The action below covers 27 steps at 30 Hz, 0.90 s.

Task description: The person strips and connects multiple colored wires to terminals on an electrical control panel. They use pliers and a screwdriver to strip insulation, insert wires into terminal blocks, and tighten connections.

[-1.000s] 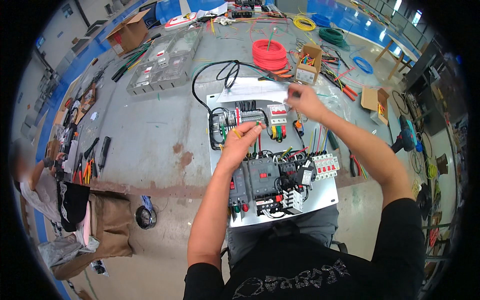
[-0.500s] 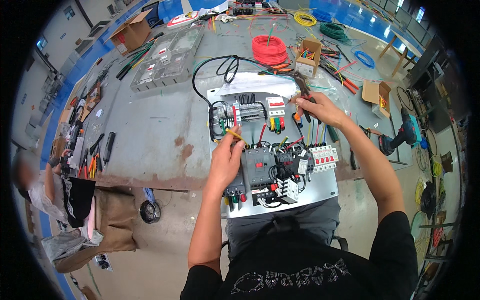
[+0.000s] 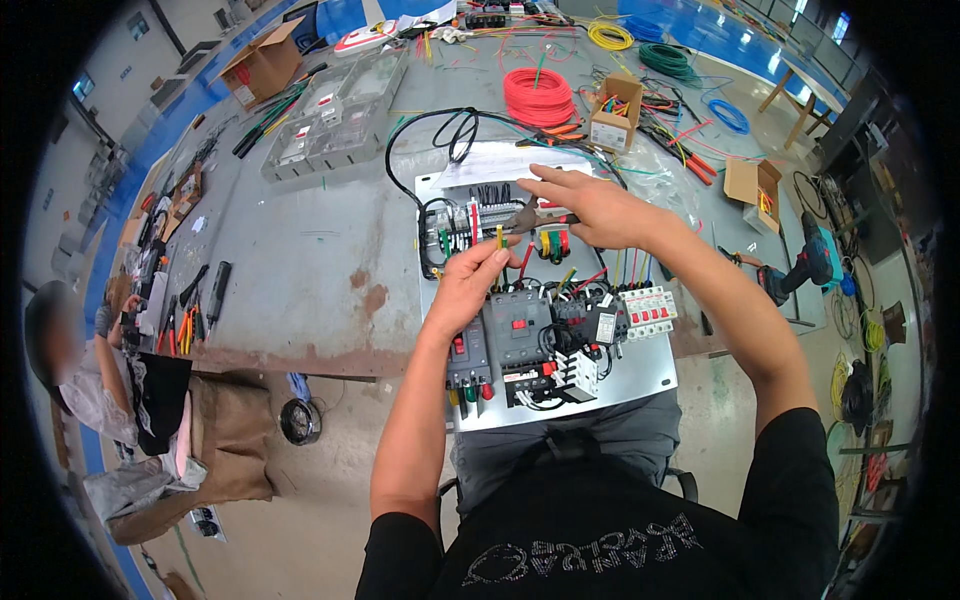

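- Left hand pinches a short yellow wire upright between closed fingertips, above the metal panel.
- Right hand grips dark pliers, fingers wrapped round the handles, forefinger stretched out; the tips sit just beside the wire.
- Panel crowded with grey switchgear and coloured wires.

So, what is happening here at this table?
A person sits at a grey table, wiring an electrical panel that lies in front of them. The left hand pinches a short yellow-green wire upright. The right hand holds pliers with their tip close to that wire. Wire coils, among them a red coil, lie behind the panel.
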Motion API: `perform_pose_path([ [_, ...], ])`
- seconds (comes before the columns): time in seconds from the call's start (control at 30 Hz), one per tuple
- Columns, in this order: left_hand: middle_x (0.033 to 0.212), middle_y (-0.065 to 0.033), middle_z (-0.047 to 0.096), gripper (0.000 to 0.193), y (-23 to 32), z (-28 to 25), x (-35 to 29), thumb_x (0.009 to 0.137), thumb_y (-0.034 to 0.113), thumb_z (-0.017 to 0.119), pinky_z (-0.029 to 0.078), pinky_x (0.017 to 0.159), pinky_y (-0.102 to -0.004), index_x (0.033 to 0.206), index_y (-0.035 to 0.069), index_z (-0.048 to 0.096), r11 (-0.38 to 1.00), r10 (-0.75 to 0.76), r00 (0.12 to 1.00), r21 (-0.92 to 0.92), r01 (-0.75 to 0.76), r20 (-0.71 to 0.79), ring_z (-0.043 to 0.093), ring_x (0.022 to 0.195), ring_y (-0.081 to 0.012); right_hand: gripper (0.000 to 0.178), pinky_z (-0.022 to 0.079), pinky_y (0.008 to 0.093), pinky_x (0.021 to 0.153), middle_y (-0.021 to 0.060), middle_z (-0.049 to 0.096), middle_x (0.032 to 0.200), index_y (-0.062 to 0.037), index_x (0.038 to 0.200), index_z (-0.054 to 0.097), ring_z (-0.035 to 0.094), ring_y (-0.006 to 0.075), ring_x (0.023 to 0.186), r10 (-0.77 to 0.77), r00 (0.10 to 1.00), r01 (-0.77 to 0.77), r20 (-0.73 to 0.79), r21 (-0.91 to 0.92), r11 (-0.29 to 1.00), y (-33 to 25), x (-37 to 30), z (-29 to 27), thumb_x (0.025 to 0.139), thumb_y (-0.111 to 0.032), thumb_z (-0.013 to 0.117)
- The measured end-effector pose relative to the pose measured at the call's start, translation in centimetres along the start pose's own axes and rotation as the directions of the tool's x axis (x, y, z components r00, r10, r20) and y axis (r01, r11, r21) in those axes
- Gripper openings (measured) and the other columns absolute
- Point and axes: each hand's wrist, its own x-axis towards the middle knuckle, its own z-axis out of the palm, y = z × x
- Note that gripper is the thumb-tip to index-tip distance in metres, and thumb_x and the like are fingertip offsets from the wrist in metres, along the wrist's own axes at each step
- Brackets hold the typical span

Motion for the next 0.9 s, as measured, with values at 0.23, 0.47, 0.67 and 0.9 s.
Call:
perform_pose_path([
  [0.23, 0.112, -0.0036, 0.072, 0.037, 0.5, -0.2, 0.1, 0.11, 0.028, 0.055, 0.046, 0.098, -0.0301, 0.126, -0.003, 0.068, 0.991, -0.032, 0.998, -0.125, 0.039, 0.055, 0.061, 0.104, -0.0124, 0.101, 0.046, 0.0496, 0.113, 0.0159, 0.028, 0.17, -0.0237, 0.163, 0.033, 0.048, 0.0402, 0.142, -0.047, 0.994, 0.053, 0.094, -0.063, 0.997, -0.4, 1.9, -1.1, 0.073, 0.01, 0.064],
  [0.47, 0.126, -0.0081, 0.072, 0.031, 0.5, -0.8, -0.1, 0.108, 0.026, 0.058, 0.045, 0.107, -0.0327, 0.109, 0.0, 0.075, 0.975, -0.054, 0.997, -0.212, 0.065, 0.06, 0.062, 0.12, -0.016, 0.099, 0.048, 0.0489, 0.111, 0.0174, 0.028, 0.169, -0.0213, 0.163, 0.033, 0.051, 0.0393, 0.139, -0.06, 0.97, 0.101, 0.237, -0.165, 0.981, -1.8, 3.8, -2.1, 0.075, 0.007, 0.068],
  [0.67, 0.122, -0.0086, 0.073, 0.03, 0.4, -0.8, 0.0, 0.108, 0.025, 0.058, 0.046, 0.105, -0.0329, 0.108, 0.0, 0.075, 0.973, -0.038, 0.996, -0.225, 0.055, 0.08, 0.063, 0.118, -0.0161, 0.093, 0.046, 0.0487, 0.112, 0.0185, 0.032, 0.167, -0.0193, 0.162, 0.034, 0.052, 0.0395, 0.137, -0.105, 0.941, 0.197, 0.322, -0.27, 0.943, -2.5, 5.4, -2.7, 0.079, 0.004, 0.07],
  [0.9, 0.119, -0.0061, 0.073, 0.03, 0.0, -1.1, 0.1, 0.109, 0.026, 0.057, 0.045, 0.103, -0.0315, 0.105, 0.001, 0.073, 0.984, 0.013, 0.995, -0.177, 0.005, 0.103, 0.062, 0.111, -0.0142, 0.096, 0.047, 0.0496, 0.112, 0.0173, 0.029, 0.168, -0.0206, 0.162, 0.035, 0.051, 0.0417, 0.137, -0.228, 0.95, 0.265, 0.213, -0.166, 0.95, -1.1, 5.1, -1.1, 0.076, 0.007, 0.068],
])
